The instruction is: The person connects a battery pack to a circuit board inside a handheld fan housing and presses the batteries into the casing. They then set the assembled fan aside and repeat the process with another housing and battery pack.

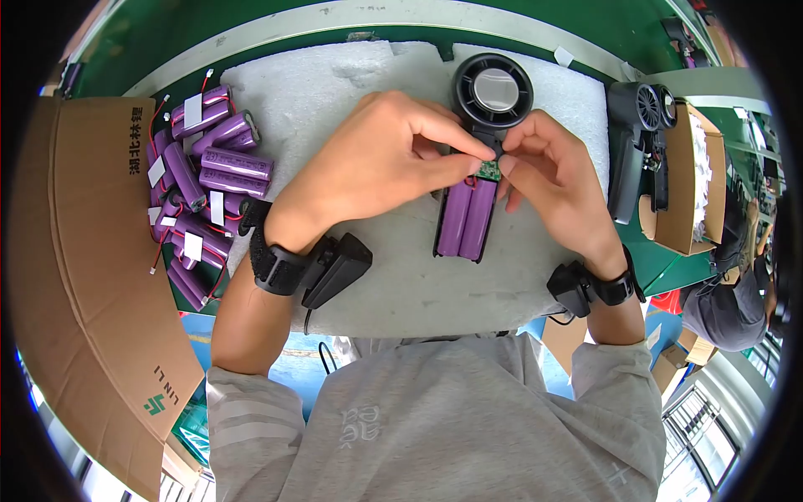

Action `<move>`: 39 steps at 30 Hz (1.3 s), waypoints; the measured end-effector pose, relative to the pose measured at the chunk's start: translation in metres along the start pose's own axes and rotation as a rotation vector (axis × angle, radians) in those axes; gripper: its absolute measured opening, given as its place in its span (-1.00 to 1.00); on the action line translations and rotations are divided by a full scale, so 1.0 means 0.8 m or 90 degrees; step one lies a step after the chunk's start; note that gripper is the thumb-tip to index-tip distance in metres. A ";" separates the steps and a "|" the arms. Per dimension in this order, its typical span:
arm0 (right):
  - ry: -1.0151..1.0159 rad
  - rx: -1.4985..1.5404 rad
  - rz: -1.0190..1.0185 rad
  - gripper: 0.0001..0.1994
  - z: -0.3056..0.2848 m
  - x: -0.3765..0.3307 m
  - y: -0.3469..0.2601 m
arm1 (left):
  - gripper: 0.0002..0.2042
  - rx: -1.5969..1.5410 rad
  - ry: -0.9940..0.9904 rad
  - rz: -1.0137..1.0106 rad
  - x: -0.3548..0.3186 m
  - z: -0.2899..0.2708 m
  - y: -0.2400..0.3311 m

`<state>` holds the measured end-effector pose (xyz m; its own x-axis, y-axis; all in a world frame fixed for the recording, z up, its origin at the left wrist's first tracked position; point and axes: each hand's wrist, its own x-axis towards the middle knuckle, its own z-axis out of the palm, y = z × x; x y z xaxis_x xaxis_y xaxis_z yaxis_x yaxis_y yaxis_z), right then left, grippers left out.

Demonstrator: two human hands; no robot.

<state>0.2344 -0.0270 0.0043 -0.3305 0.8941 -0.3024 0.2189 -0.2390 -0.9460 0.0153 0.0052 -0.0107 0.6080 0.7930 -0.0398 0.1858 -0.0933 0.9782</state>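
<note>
An opened black handheld fan lies on the white foam pad, its round head away from me. Two purple battery cells fill its open handle, with a short red wire at their top end. Between the cells and the fan head sits a small green circuit board. My left hand pinches thumb and forefinger together at the board's upper left; what lies between the tips is hidden. My right hand closes thumb and forefinger on the board's right edge, its other fingers curled beside the handle.
A heap of purple battery packs with red wires lies left of the foam pad, beside a large cardboard box. Black fan parts and an open carton stand at the right. A person is farther right.
</note>
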 end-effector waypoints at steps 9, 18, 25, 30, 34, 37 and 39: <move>0.074 -0.005 -0.106 -0.78 -0.008 0.007 0.000 | -0.84 -0.085 0.084 -0.033 0.012 0.013 0.013; 0.101 -0.369 -0.457 -0.80 0.005 -0.001 -0.029 | -0.81 -0.061 0.068 -0.025 0.009 0.003 0.027; 0.141 -0.394 -0.471 -0.80 0.016 -0.007 -0.043 | -0.81 -0.049 0.089 -0.016 0.000 -0.002 0.045; 0.154 -0.423 -0.442 -0.83 0.021 -0.017 -0.055 | -0.80 -0.089 0.068 -0.064 -0.007 -0.009 0.056; 0.111 -0.477 -0.396 -0.82 0.023 -0.029 -0.066 | -0.78 -0.082 0.043 -0.070 -0.013 -0.015 0.063; 0.083 -0.552 -0.397 -0.78 0.031 -0.039 -0.080 | -0.77 -0.095 0.035 -0.063 -0.018 -0.020 0.066; 0.053 -0.598 -0.429 -0.67 0.039 -0.046 -0.093 | -0.76 -0.109 0.030 -0.074 -0.022 -0.024 0.068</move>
<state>0.2019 -0.0536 0.0823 -0.5864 0.7630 0.2719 0.6280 0.6403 -0.4424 -0.0004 -0.0024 0.0468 0.5524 0.8202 -0.1485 0.1166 0.1003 0.9881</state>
